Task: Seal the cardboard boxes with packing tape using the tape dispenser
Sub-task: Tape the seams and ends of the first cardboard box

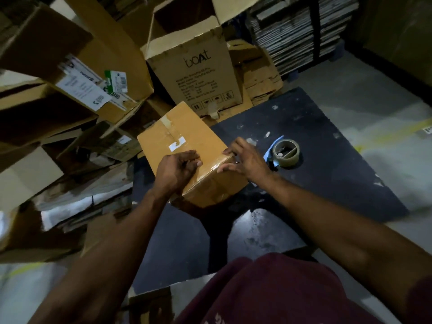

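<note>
Left hand (pixel 177 167) and right hand (pixel 243 160) reach forward, fingers seemingly curled.

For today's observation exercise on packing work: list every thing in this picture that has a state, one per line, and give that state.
Small cardboard box: flaps closed, taped along the top seam.
Tape dispenser: set down on the dark table, not held.
Tall printed box: upright, top flaps open.
Left hand: fingers curled, pressing the box's near top edge.
Right hand: fingers touching the box's right corner.
</note>
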A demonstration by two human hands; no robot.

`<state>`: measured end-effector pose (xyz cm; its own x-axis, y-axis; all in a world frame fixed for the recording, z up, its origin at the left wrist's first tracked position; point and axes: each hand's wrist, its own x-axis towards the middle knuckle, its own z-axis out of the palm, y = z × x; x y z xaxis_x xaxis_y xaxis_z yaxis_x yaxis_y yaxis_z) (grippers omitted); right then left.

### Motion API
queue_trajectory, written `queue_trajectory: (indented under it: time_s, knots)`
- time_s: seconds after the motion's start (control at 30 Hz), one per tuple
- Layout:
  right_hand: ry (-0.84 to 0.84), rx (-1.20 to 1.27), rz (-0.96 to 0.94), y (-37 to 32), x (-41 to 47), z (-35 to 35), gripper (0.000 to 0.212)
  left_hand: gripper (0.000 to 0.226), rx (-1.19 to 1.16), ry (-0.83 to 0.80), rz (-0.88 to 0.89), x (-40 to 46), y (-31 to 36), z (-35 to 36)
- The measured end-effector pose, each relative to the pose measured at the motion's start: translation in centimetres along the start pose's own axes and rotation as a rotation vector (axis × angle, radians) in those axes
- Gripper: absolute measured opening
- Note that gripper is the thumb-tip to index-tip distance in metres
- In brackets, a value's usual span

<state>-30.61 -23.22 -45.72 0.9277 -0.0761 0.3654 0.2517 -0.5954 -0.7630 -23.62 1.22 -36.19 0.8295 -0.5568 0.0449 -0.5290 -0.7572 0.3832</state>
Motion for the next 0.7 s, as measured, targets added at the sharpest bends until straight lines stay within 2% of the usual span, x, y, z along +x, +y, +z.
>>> queue_trajectory:
  time_s: [0.07, 0.17, 0.23, 0.3, 0.37, 0.43, 0.57, 0.63, 0.7]
  knots:
    - [-0.079, -0.006, 0.001, 0.2, 0.1, -0.6, 0.064, 0.027, -0.011, 0.119, -0.074, -2.1, -0.7, 0.0]
    - [-0.258, -0.145, 0.001, 0.3, -0.6, -1.9, 0.079, 0.025, -0.061, 0.184, -0.135, -6.1, -2.8, -0.8]
    - [-0.187, -0.267, -0.055, -0.6, -0.8, -2.1, 0.084, 0.026, -0.084, 0.151, -0.138, -8.3, -4.3, -1.7]
    - [-0.096, -0.394, -0.119, -3.1, -0.5, -1.2, 0.086, 0.052, -0.11, 0.035, -0.146, -9.9, -5.4, -2.5]
    - [-0.113, -0.484, -0.178, -5.3, 0.2, 1.0, 0.09, 0.071, -0.099, -0.082, -0.079, -10.9, -5.9, -2.5]
    - [-0.178, -0.561, -0.212, -6.0, 0.2, 3.6, 0.088, 0.076, -0.054, -0.129, -0.016, -10.9, -6.2, -2.1]
    - [-0.199, -0.648, -0.275, -4.9, -0.3, 5.1, 0.081, 0.082, 0.048, -0.116, 0.016, -10.3, -6.4, -1.7]
    - [-0.23, -0.705, -0.305, -4.7, -0.2, 4.6, 0.085, 0.082, 0.079, -0.102, 0.028, -10.1, -6.3, -1.9]
    - [-0.274, -0.762, -0.3, -5.1, -0.3, 4.1, 0.101, 0.083, 0.089, -0.099, 0.04, -10.0, -6.4, -2.1]
